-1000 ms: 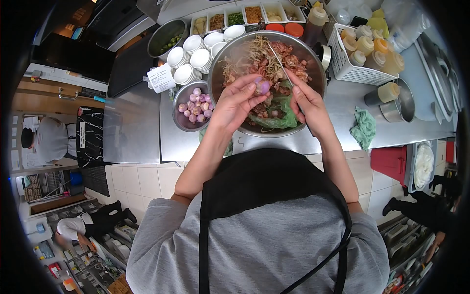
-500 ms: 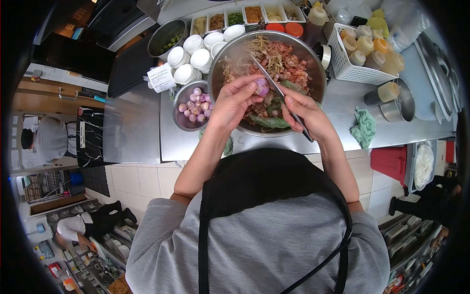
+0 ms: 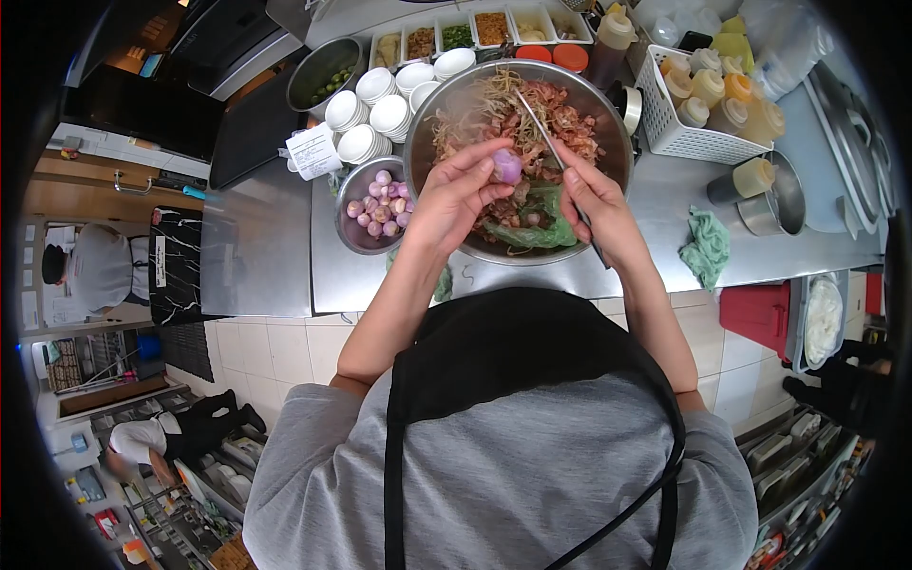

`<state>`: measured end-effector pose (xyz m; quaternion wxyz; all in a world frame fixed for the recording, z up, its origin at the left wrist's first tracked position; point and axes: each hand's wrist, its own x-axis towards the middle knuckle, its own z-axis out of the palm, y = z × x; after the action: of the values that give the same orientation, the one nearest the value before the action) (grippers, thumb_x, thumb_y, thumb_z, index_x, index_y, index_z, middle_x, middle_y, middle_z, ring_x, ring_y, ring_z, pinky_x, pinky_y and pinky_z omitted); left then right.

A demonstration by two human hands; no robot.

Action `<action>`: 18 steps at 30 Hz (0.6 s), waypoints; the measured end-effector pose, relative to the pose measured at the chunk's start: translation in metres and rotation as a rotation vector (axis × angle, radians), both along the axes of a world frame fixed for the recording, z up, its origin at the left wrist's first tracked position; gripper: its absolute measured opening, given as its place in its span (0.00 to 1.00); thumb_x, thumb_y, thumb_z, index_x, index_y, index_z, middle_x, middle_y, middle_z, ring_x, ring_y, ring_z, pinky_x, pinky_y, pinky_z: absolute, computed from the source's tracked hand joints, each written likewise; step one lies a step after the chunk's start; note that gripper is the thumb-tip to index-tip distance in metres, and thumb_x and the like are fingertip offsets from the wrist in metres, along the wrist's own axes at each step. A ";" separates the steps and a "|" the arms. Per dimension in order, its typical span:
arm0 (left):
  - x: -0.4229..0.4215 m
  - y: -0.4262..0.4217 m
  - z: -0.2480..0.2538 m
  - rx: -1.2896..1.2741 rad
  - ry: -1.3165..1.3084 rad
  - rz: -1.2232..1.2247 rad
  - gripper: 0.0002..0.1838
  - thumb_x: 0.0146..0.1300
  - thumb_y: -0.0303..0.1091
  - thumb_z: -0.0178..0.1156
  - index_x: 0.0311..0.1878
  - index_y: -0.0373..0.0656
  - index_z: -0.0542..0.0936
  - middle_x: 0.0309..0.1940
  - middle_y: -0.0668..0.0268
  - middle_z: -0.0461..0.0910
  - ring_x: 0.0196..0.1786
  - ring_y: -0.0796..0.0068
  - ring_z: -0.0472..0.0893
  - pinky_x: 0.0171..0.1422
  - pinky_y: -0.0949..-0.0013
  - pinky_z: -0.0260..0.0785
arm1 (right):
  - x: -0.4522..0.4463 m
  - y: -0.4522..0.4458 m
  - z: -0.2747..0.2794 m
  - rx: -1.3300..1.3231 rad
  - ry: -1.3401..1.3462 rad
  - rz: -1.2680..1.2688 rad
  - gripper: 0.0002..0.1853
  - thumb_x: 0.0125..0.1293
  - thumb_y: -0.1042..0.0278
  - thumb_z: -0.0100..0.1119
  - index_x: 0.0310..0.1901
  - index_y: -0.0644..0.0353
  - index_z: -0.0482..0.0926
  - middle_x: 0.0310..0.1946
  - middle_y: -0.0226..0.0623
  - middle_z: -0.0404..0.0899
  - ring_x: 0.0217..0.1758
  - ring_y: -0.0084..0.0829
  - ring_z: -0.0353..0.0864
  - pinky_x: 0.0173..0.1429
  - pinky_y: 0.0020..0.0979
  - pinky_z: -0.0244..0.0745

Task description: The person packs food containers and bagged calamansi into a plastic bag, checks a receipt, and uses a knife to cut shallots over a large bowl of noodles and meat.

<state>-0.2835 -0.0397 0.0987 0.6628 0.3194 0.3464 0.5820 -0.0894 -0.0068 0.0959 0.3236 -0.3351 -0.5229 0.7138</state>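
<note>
Over a large metal bowl point(image 3: 619, 171), my left hand point(image 3: 460, 190) pinches a purple shallot point(image 3: 506, 166) between thumb and fingers. My right hand point(image 3: 600, 201) is wrapped around the handle of a knife point(image 3: 540, 125), its blade pointing up and away to the left, apart from the shallot. Peelings point(image 3: 501, 98) and reddish scraps point(image 3: 565, 119) fill the bowl beneath, along with a green plastic bag point(image 3: 534, 223) that has something inside. To the left, peeled shallots point(image 3: 380, 204) sit in a smaller metal bowl point(image 3: 349, 239).
Stacked white cups point(image 3: 362, 142) and a paper slip point(image 3: 312, 152) stand left of the big bowl. Right are a white basket of squeeze bottles point(image 3: 684, 138), a green cloth point(image 3: 705, 247) and a metal pot point(image 3: 785, 195). Other people point(image 3: 142, 442) work beyond the counter.
My right hand has drawn the knife off the shallot, moving slightly right, and the blade now stands more upright. The shallot shows more plainly in my left hand, which has barely moved.
</note>
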 end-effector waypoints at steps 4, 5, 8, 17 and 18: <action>0.001 0.001 0.001 -0.047 -0.119 0.011 0.17 0.62 0.28 0.52 0.53 0.33 0.69 0.42 0.59 0.76 0.47 0.67 0.77 0.53 0.68 0.70 | -0.001 -0.001 -0.002 0.054 -0.094 -0.065 0.21 0.69 0.64 0.41 0.63 0.50 0.61 0.15 0.23 0.61 0.16 0.13 0.58 0.20 0.16 0.54; 0.001 0.001 0.000 -0.047 -0.119 0.012 0.17 0.62 0.28 0.52 0.53 0.33 0.69 0.42 0.59 0.76 0.47 0.67 0.77 0.53 0.68 0.70 | -0.003 -0.003 0.000 0.073 -0.113 -0.063 0.21 0.68 0.64 0.41 0.63 0.50 0.60 0.16 0.23 0.61 0.17 0.13 0.58 0.21 0.16 0.55; 0.002 0.002 -0.007 -0.044 -0.093 0.040 0.16 0.61 0.27 0.53 0.51 0.33 0.70 0.43 0.58 0.75 0.47 0.65 0.77 0.54 0.68 0.71 | -0.011 -0.012 -0.004 0.146 -0.064 0.001 0.22 0.70 0.62 0.38 0.65 0.50 0.57 0.14 0.23 0.59 0.14 0.12 0.54 0.17 0.14 0.52; 0.000 0.002 -0.012 -0.068 -0.160 0.071 0.14 0.60 0.28 0.54 0.48 0.34 0.72 0.42 0.59 0.76 0.46 0.66 0.77 0.54 0.69 0.72 | -0.015 -0.014 -0.003 0.178 -0.021 0.114 0.23 0.69 0.62 0.39 0.65 0.48 0.55 0.14 0.23 0.60 0.15 0.13 0.55 0.18 0.15 0.53; 0.000 0.001 -0.010 -0.059 -0.164 0.050 0.14 0.60 0.28 0.55 0.48 0.34 0.72 0.42 0.60 0.76 0.46 0.67 0.77 0.54 0.69 0.72 | -0.014 -0.013 -0.004 0.177 -0.022 0.115 0.23 0.69 0.62 0.39 0.65 0.48 0.55 0.14 0.23 0.60 0.15 0.13 0.55 0.18 0.15 0.53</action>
<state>-0.2831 -0.0391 0.0884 0.6832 0.2425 0.3159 0.6121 -0.1033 -0.0202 0.0922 0.3049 -0.2826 -0.6058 0.6784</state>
